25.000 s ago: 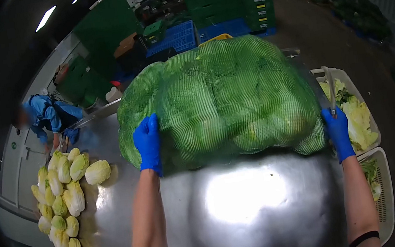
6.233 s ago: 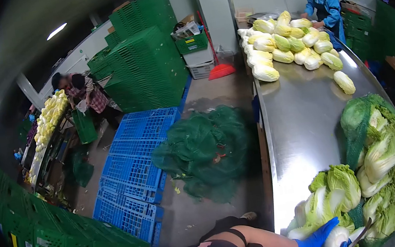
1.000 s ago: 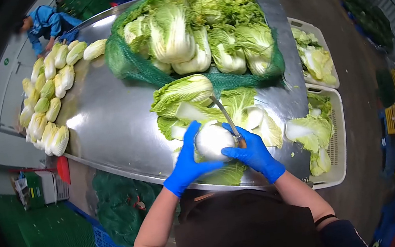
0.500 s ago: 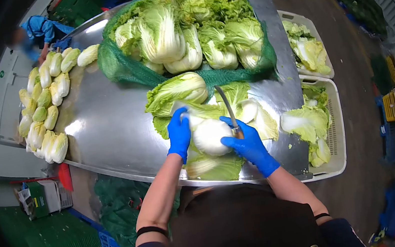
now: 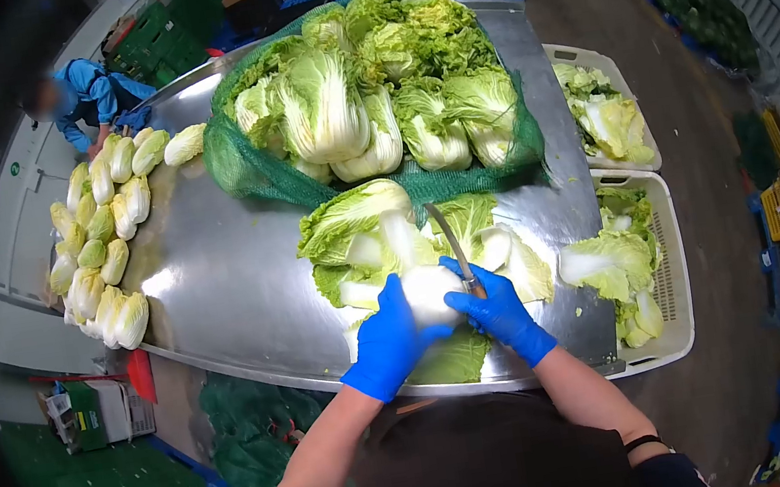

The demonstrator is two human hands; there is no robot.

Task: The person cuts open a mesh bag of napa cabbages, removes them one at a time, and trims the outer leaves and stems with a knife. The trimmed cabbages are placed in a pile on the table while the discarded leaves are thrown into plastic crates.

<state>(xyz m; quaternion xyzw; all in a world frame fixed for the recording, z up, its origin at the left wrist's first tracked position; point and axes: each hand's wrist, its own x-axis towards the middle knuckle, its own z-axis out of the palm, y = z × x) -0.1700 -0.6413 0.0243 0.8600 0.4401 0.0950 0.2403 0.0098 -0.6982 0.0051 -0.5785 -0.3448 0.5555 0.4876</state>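
Note:
Both my hands wear blue gloves. My left hand (image 5: 392,341) is closed around the left side of a white cabbage base (image 5: 432,294), whose far end is hidden among leaves. My right hand (image 5: 497,306) grips the handle of a curved knife (image 5: 450,240) and presses its fingers on the cabbage's right side. The blade points away from me, over loose leaves. Just beyond lies a green cabbage (image 5: 351,217) on its side, and a detached leaf (image 5: 454,359) is under my hands. Torn leaves (image 5: 517,260) lie right of the knife.
Whole cabbages (image 5: 321,104) fill a green net (image 5: 260,167) at the far side of the metal table (image 5: 213,258). Trimmed cabbages (image 5: 100,234) line the left edge. Crates (image 5: 681,272) of leaves stand at the right. A person in blue (image 5: 94,91) is at the far left.
My left hand has come back toward me and closed on the cabbage's left side. Loose leaf parts now lie beyond the cabbage. The view has tilted slightly, shifting the scene down.

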